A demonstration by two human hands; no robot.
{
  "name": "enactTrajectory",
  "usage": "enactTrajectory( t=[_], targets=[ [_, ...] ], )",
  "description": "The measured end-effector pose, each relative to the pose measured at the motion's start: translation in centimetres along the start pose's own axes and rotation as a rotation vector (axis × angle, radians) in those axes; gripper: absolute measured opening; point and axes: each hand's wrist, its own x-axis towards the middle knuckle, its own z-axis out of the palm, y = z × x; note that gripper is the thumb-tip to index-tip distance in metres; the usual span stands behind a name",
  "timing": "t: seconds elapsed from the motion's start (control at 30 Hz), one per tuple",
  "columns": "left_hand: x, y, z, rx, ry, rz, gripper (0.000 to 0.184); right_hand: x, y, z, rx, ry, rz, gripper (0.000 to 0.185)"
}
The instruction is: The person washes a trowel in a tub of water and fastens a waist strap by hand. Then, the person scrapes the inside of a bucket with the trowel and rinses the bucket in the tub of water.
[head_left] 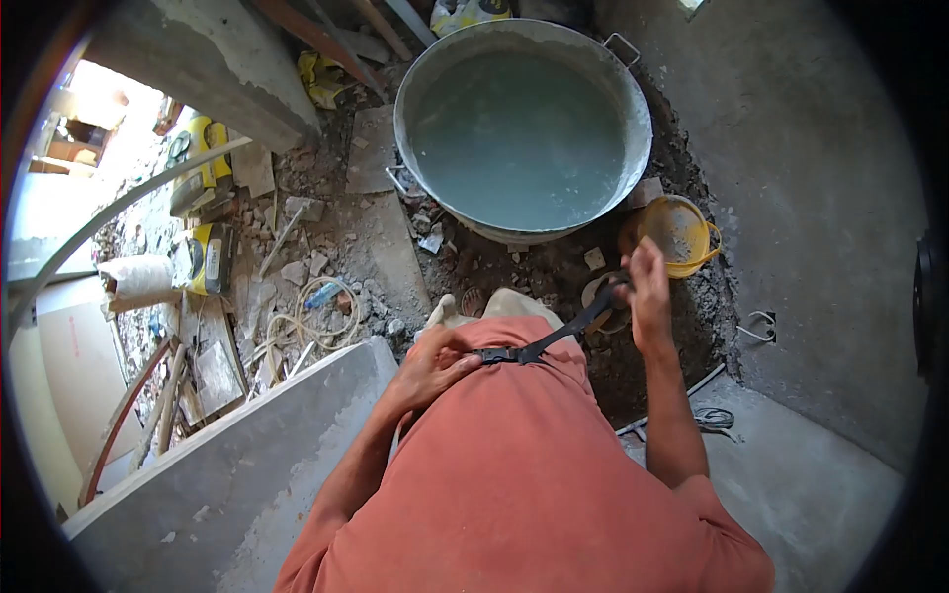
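Note:
A black strap point(595, 308) with a plastic buckle point(499, 355) lies across the front of an orange shirt point(494, 455) at waist height. My left hand point(435, 370) is closed at the buckle, its fingers pressed together on that end. Out to the right, my right hand point(647, 296) is raised with the strap's loose end pinched in its fingers, and the strap runs taut between the two hands. Part of the right-hand grip is hidden behind the fingers.
A large metal tub point(639, 124) of cloudy water stands ahead. Beside it is a yellow bucket point(682, 268). Rubble, a coiled hose point(297, 331) and cement bags point(210, 259) lie left. A low concrete wall point(257, 450) is near left, a plastered wall point(811, 178) right.

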Motion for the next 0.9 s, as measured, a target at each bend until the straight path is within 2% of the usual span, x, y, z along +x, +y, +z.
enactTrajectory(
  t=[0.03,0.07,0.1,0.13,0.2,0.23,0.3,0.33,0.4,0.43,0.5,0.53,0.6,0.67,0.9],
  targets=[
    [-0.6,-0.4,-0.6,0.001,-0.003,0.009,0.039,-0.6,1.1,-2.8,-0.239,-0.218,0.073,0.009],
    [-1.7,-0.9,-1.3,0.129,0.08,0.04,0.038,-1.8,1.7,-5.4,-0.479,-0.434,0.156,0.008],
    [-2.8,-1.4,-2.1,0.258,0.163,0.071,0.037,-3.5,1.6,-7.2,-0.562,-0.575,0.288,0.008],
    [-4.0,-1.6,-2.8,0.26,0.161,0.073,0.037,-5.4,2.3,-9.5,-0.569,-0.654,0.407,0.009],
    [-6.8,-1.7,-3.6,0.073,0.021,-0.253,0.033,-9.0,1.3,-11.2,-0.73,-0.728,0.697,0.008],
    [-8.1,-2.0,-3.5,0.068,0.012,-0.263,0.033,-10.7,2.0,-12.4,-0.736,-0.774,0.571,0.009],
    [-9.9,-2.3,-3.2,-0.076,-0.01,-0.427,0.03,-13.2,1.9,-13.3,-0.531,-0.568,0.674,0.008],
    [-10.1,-1.5,-3.2,-0.108,-0.029,-0.485,0.03,-14.3,2.1,-14.5,-0.525,-0.559,0.682,0.008],
    [-10.8,-2.0,-2.6,-0.214,-0.003,-0.488,0.032,-15.6,2.3,-15.8,-0.346,-0.373,0.956,0.012],
    [-10.9,-2.1,-2.3,-0.332,0.033,-0.491,0.033,-16.1,2.0,-15.6,-0.336,-0.358,0.957,0.012],
    [-11.2,-2.4,-1.8,-0.338,0.013,-0.501,0.033,-17.7,0.7,-15.1,-0.15,-0.34,1.084,0.021],
    [-11.4,-3.4,-1.4,-0.313,0.039,-0.445,0.034,-18.7,2.4,-16.5,-0.065,-0.33,1.061,0.031],
    [-12.0,-4.5,-1.1,-0.278,0.036,-0.394,0.036,-20.9,3.3,-18.1,-0.05,-0.297,1.045,0.031],
    [-11.9,-4.8,-0.9,-0.36,-0.014,-0.548,0.038,-22.5,2.8,-18.3,-0.101,-0.277,1.009,0.031],
    [-11.1,-4.6,-0.3,-0.417,-0.074,-0.584,0.037,-26.8,1.0,-18.9,-0.383,-0.246,0.822,0.033]
  ],
)
